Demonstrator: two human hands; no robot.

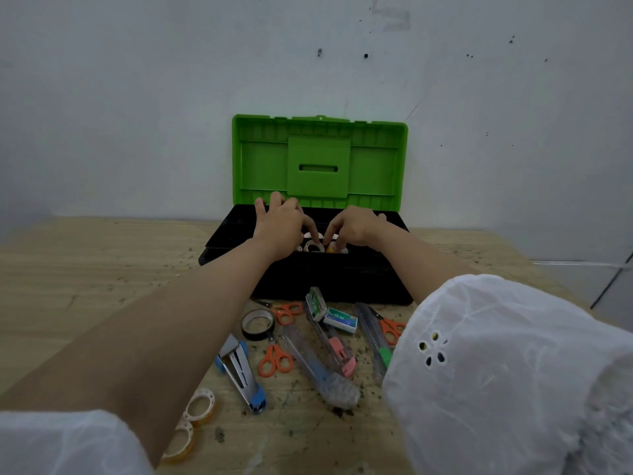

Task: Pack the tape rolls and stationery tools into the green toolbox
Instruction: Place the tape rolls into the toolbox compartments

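Observation:
The toolbox (236, 234) stands open at the back of the table, green lid (318, 159) upright against the wall, black tub below. Both my hands reach into the tub. My left hand (281, 221) and right hand (352, 226) have their fingertips down on small tape rolls (314, 247) lying inside; whether either grips a roll is hidden. On the table in front lie a black tape roll (257, 324), two clear tape rolls (200, 406), three orange scissors (275, 359), a blue stapler (241, 373), two staple boxes (340, 321) and several clear utility knives (318, 368).
The wooden table (85, 269) is speckled with dark spots and backs onto a pale wall. White sleeves (507, 378) fill the lower corners of the view. The table's right edge runs close beside the toolbox.

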